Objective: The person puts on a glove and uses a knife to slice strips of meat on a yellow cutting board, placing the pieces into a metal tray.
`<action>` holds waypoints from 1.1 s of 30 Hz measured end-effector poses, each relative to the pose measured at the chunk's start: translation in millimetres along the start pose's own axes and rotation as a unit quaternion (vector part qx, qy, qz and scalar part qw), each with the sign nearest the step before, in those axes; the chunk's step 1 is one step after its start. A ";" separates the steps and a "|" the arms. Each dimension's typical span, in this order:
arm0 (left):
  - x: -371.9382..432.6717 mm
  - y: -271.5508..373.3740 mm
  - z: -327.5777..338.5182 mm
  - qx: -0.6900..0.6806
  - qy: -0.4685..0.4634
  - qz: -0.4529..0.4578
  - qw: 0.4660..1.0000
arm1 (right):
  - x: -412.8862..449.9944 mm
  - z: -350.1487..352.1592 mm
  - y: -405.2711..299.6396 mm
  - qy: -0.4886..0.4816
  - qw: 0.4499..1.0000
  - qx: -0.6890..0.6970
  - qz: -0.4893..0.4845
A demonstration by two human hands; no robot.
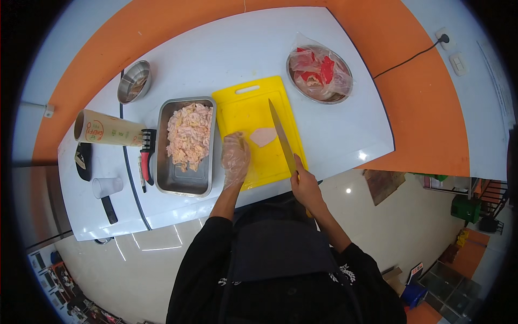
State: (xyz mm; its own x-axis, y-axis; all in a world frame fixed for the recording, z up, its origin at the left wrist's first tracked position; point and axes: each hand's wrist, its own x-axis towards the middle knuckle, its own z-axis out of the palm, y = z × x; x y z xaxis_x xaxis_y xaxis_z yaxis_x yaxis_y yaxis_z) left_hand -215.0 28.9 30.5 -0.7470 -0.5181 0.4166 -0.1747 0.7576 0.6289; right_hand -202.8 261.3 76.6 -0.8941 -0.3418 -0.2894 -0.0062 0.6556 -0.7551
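My right hand grips the handle of a long kitchen knife. Its blade points away from me over the right part of a yellow plastic cutting board. A flat, pale piece of raw chicken lies on the board, just left of the blade. My left hand, in a clear plastic glove, is over the board's left edge, with its fingers curled; whether they hold anything is hidden. Left of the board stands a rectangular steel tray, with a heap of raw chicken pieces filling most of it.
A round steel dish at the far right bears a plastic bag with red parts. Leftward are a steel bowl, a large film roll, a knife sharpener, a marker and a clear cup.
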 end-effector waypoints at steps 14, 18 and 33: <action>43.6 3.7 6.7 0.011 -0.235 0.004 0.972 | -7.1 50.3 -26.7 0.004 0.979 -0.203 0.016; 51.8 6.2 2.2 0.037 -0.225 0.035 0.973 | -69.8 29.1 -16.9 -0.026 0.975 -0.219 0.035; 50.0 -21.4 27.9 -0.015 -0.235 0.167 0.958 | 70.9 47.4 -35.6 0.025 0.992 -0.119 -0.038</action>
State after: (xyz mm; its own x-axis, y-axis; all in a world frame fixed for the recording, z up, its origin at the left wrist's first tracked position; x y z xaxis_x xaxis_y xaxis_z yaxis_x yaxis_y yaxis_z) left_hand -266.6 -2.2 19.5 -0.9654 -0.0087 0.2605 0.1364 0.8348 0.5334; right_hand -244.8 181.8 55.1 -0.9081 -0.3659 -0.2037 -0.1735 0.7715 -0.6122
